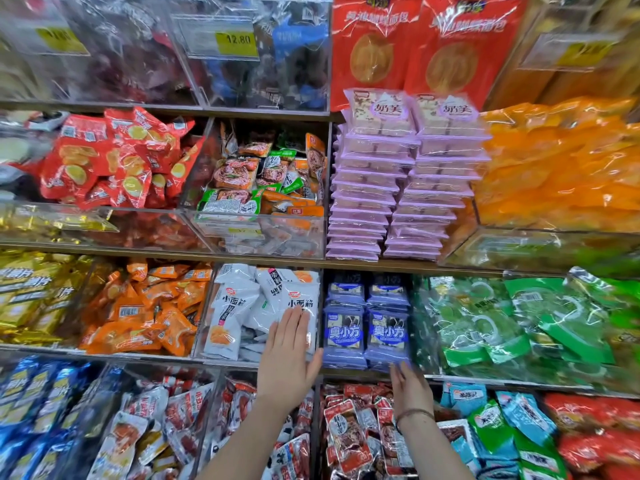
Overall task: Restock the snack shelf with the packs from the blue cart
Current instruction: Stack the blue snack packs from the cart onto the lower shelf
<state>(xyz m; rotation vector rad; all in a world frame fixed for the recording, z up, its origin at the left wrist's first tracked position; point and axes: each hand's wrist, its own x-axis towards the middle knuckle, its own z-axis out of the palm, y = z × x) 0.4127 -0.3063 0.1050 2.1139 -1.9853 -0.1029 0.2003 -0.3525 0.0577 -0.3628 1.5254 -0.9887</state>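
Two stacks of blue snack packs (367, 332) stand on the third shelf, between a clear bin of white packs (239, 306) and green packs (512, 320). My left hand (289, 358) is flat and open, fingers together, resting against the front of the white-pack bin just left of the blue stacks. My right hand (410, 388) is open below the right blue stack, fingers near its bottom edge. Neither hand holds a pack. The blue cart is out of view.
Shelves full of snacks fill the view: purple packs (405, 188) stacked above the blue ones, orange packs (561, 161) to their right, red packs (114, 157) upper left, clear acrylic bins (256, 233), and mixed packs (353, 431) on the lowest shelf under my arms.
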